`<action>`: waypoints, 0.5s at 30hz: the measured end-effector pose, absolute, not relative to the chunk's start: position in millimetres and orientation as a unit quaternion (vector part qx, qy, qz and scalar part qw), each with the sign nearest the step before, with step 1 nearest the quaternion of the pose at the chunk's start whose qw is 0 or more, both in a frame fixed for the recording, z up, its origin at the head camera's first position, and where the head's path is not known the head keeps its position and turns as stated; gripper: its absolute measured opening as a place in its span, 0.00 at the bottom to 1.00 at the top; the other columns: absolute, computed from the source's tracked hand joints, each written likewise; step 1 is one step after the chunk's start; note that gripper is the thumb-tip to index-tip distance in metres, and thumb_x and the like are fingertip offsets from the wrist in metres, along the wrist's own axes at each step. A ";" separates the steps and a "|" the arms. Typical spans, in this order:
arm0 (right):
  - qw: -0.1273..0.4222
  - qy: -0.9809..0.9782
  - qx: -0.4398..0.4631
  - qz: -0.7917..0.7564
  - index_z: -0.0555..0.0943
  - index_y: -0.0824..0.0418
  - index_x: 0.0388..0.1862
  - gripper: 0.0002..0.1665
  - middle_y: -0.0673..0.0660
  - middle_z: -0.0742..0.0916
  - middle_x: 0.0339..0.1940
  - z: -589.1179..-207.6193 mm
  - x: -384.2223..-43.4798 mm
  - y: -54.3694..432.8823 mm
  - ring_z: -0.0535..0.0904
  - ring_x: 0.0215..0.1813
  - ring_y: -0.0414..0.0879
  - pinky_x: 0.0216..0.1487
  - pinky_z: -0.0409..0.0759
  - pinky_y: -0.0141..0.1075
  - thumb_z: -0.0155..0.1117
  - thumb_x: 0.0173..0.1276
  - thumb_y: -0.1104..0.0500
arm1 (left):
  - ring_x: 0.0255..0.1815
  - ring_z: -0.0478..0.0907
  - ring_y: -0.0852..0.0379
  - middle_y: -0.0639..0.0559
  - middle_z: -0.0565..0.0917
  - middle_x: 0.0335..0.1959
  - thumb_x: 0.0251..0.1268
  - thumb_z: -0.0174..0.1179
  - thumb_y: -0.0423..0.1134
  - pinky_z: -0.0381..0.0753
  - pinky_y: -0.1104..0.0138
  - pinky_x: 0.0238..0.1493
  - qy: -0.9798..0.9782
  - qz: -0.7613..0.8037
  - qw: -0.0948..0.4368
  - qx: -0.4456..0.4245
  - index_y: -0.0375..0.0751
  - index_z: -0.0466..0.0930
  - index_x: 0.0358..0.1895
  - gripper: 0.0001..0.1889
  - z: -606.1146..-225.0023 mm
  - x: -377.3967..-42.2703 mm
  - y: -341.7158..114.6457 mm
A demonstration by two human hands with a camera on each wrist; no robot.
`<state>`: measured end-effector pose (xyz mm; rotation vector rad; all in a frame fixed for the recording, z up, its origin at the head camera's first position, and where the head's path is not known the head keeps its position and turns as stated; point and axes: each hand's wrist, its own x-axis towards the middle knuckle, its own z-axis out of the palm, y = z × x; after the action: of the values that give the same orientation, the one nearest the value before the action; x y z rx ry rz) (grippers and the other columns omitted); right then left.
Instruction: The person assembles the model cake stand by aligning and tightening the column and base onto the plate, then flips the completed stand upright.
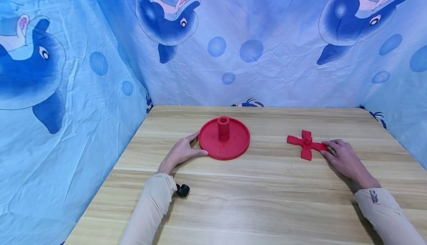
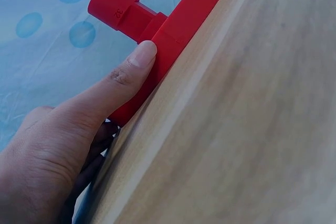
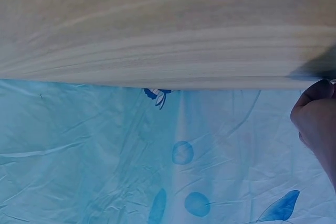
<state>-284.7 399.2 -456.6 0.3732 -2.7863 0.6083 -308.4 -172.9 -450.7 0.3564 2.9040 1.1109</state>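
Observation:
A red round base [image 1: 238,140] with a raised rim lies flat on the table, and a hollow red post [image 1: 223,131] stands upright at its middle. My left hand [image 1: 181,151] holds the base's left edge, thumb at the near side and fingers farther round. In the left wrist view the thumb presses the rim of the base [image 2: 184,27]; the other fingers are mostly hidden. To the right lies a red four-armed cross piece [image 1: 306,152] with a small knob at its centre. My right hand [image 1: 343,159] pinches its right arm; the right wrist view shows only part of this hand [image 3: 317,119].
The wood-grain table [image 1: 253,204] has rounded far corners. Blue cloth [image 1: 283,70] printed with dolphins and bubbles hangs behind it and at both sides. A small black device [image 1: 182,190] sits at the left cuff.

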 end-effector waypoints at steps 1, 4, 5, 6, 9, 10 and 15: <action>0.133 -0.960 0.129 0.210 0.77 0.81 0.59 0.26 0.80 0.76 0.53 -456.9 -284.9 399.1 0.68 0.52 0.73 0.49 0.71 0.69 0.71 0.68 0.66 | 0.72 0.68 0.45 0.47 0.72 0.75 0.49 0.75 0.69 0.71 0.45 0.69 0.928 0.355 0.006 0.114 0.54 0.63 0.81 0.55 -450.6 -308.4 -172.8; 0.133 -0.959 0.132 0.213 0.77 0.81 0.58 0.25 0.79 0.76 0.52 -457.0 -285.3 399.4 0.68 0.51 0.73 0.48 0.71 0.68 0.71 0.68 0.67 | 0.73 0.68 0.45 0.47 0.72 0.75 0.49 0.75 0.69 0.71 0.45 0.69 0.928 0.355 0.005 0.115 0.54 0.63 0.81 0.55 -450.7 -308.3 -172.8; 0.133 -0.959 0.133 0.214 0.77 0.81 0.58 0.25 0.79 0.76 0.52 -456.9 -285.4 399.4 0.68 0.51 0.73 0.48 0.71 0.68 0.72 0.68 0.67 | 0.73 0.68 0.45 0.47 0.72 0.75 0.49 0.75 0.69 0.71 0.45 0.69 0.928 0.355 0.006 0.115 0.54 0.63 0.81 0.55 -450.8 -308.3 -172.8; 0.133 -0.958 0.134 0.215 0.77 0.81 0.57 0.25 0.79 0.76 0.52 -456.8 -285.3 399.6 0.68 0.50 0.73 0.48 0.71 0.67 0.72 0.68 0.67 | 0.73 0.68 0.45 0.47 0.72 0.75 0.49 0.75 0.69 0.71 0.45 0.69 0.928 0.355 0.006 0.115 0.54 0.63 0.81 0.55 -450.7 -308.2 -172.7; 0.136 -0.957 0.137 0.217 0.77 0.81 0.56 0.24 0.79 0.76 0.51 -456.9 -284.9 398.7 0.68 0.49 0.72 0.47 0.71 0.67 0.72 0.68 0.67 | 0.72 0.68 0.45 0.47 0.72 0.75 0.49 0.75 0.69 0.72 0.45 0.68 0.927 0.357 0.007 0.115 0.54 0.63 0.81 0.56 -450.9 -308.2 -172.8; 0.139 -0.956 0.140 0.217 0.78 0.81 0.56 0.23 0.79 0.77 0.51 -457.1 -284.6 398.1 0.69 0.49 0.72 0.47 0.71 0.67 0.71 0.68 0.67 | 0.72 0.68 0.45 0.47 0.72 0.75 0.49 0.75 0.69 0.72 0.45 0.68 0.927 0.357 0.007 0.115 0.54 0.63 0.81 0.56 -451.0 -308.3 -172.9; 0.153 -0.953 0.146 0.219 0.78 0.81 0.56 0.22 0.77 0.77 0.50 -456.5 -281.7 393.7 0.70 0.49 0.70 0.48 0.72 0.67 0.70 0.69 0.67 | 0.73 0.68 0.45 0.47 0.72 0.75 0.49 0.75 0.70 0.71 0.45 0.69 0.927 0.357 0.004 0.116 0.53 0.63 0.81 0.56 -451.3 -308.7 -172.7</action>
<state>-281.7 393.7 -456.5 0.4196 -2.7322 0.6268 -308.7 -172.7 -451.3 0.3647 2.9034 1.1186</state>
